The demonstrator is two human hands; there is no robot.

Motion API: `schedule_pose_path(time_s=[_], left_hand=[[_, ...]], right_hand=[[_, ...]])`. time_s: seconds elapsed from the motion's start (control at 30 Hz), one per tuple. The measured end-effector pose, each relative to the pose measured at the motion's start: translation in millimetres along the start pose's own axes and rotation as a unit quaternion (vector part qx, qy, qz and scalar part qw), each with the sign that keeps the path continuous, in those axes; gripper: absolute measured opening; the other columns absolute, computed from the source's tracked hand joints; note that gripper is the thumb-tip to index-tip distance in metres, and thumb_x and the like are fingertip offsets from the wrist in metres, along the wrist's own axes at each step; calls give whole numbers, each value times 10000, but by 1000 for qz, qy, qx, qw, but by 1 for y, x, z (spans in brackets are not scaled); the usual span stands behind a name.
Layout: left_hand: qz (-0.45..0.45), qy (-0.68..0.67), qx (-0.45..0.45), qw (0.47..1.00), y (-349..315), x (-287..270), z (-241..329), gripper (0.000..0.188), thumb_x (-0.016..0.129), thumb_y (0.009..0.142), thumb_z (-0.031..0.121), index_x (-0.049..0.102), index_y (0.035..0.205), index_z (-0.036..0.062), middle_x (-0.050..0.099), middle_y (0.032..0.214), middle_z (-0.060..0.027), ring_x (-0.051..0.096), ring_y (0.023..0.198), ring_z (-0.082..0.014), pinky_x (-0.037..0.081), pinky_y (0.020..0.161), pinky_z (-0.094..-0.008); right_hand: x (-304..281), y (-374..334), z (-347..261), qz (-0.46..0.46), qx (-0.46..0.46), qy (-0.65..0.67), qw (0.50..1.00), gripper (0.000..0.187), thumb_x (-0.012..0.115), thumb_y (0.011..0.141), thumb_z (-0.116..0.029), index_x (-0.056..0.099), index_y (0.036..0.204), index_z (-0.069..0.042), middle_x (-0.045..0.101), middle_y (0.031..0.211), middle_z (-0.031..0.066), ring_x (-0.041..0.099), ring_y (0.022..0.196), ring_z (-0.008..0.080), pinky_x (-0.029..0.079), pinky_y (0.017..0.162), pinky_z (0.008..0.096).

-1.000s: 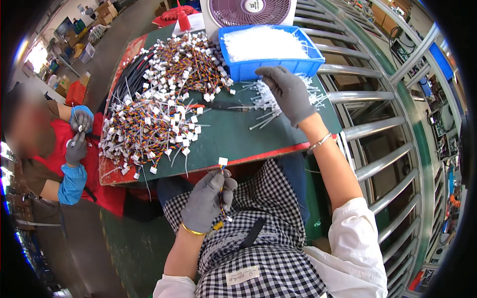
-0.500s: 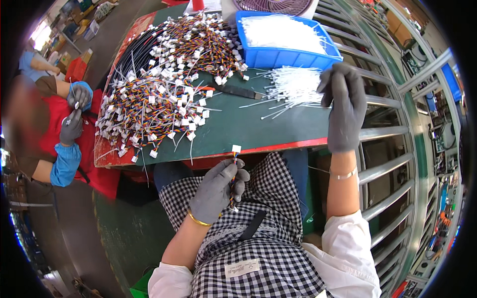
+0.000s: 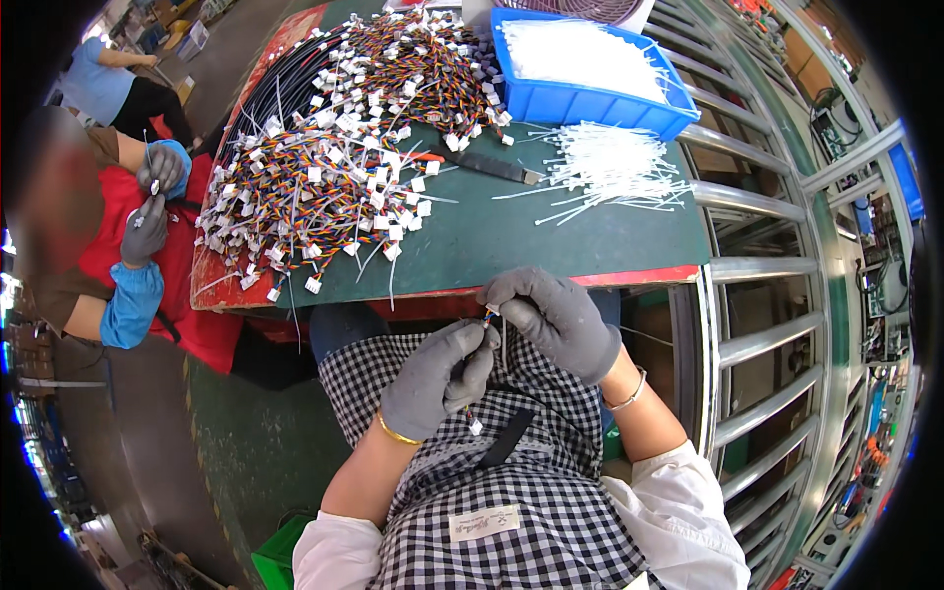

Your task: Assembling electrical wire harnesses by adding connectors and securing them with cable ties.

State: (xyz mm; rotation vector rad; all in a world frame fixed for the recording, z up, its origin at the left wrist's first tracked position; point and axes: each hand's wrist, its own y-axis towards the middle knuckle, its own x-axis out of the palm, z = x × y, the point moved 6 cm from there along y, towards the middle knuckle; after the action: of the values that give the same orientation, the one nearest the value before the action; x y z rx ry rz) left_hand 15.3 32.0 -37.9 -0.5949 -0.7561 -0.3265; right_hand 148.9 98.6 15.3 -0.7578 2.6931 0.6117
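My left hand (image 3: 433, 382) is closed on a short wire harness of multicoloured twisted wires; its lower white connector (image 3: 476, 428) hangs below the fingers. In front of it, my right hand (image 3: 559, 323) pinches by the harness's upper end. A thin pale strip, apparently a cable tie (image 3: 504, 339), hangs down between the two hands; the fingers partly hide it. Both hands wear grey gloves and are over my checked apron, just off the table's front edge.
On the green table (image 3: 472, 241) lie heaped wire harnesses (image 3: 324, 202), black cables (image 3: 285, 98), a dark-handled tool (image 3: 492, 165) and loose white cable ties (image 3: 615, 167). Behind stands a blue bin (image 3: 600, 101) of cable ties. Metal rollers (image 3: 762, 267) run along the right. A co-worker's gloved hands (image 3: 149, 231) are at left.
My right hand has come down and left from beside the cable tie pile to meet my left hand, where a pale strip now shows. My left hand keeps the harness.
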Motion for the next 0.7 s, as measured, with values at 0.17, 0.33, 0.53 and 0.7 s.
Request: schedule_pose_path(time_s=[0.17, 0.33, 0.53, 0.7], left_hand=[[35, 20, -20, 999, -2, -5, 0, 256, 449, 1025, 264, 565, 1014, 36, 374, 584, 59, 308, 430, -38, 260, 404, -204], [49, 47, -19, 998, -2, -3, -2, 249, 505, 1011, 249, 601, 988, 20, 388, 567, 60, 330, 441, -29, 246, 413, -208], [197, 595, 368, 687, -11, 4, 18, 173, 637, 966, 159, 675, 1012, -3, 670, 762, -18, 604, 602, -127, 483, 547, -309], [171, 258, 201, 929, -5, -18, 15, 238, 560, 1010, 176, 640, 1101, -29, 666, 778, -66, 536, 520, -92, 416, 477, -250]], right_hand=[[7, -6, 1, 28, -36, -34, 998, 120, 574, 984, -106, 567, 1072, -25, 635, 953, 143, 646, 848, 327, 524, 750, 373], [16, -11, 3, 52, 39, -15, 998, 144, 534, 1021, -147, 546, 1088, -20, 612, 928, 132, 638, 834, 280, 513, 746, 358], [17, -11, 24, 61, 143, 61, 986, 210, 511, 1048, -209, 547, 1092, -8, 596, 900, 88, 588, 761, 144, 497, 696, 299], [-16, -17, 15, 159, 166, 90, 969, 203, 517, 1050, -211, 580, 1079, -20, 633, 850, 23, 562, 719, 75, 463, 633, 219]])
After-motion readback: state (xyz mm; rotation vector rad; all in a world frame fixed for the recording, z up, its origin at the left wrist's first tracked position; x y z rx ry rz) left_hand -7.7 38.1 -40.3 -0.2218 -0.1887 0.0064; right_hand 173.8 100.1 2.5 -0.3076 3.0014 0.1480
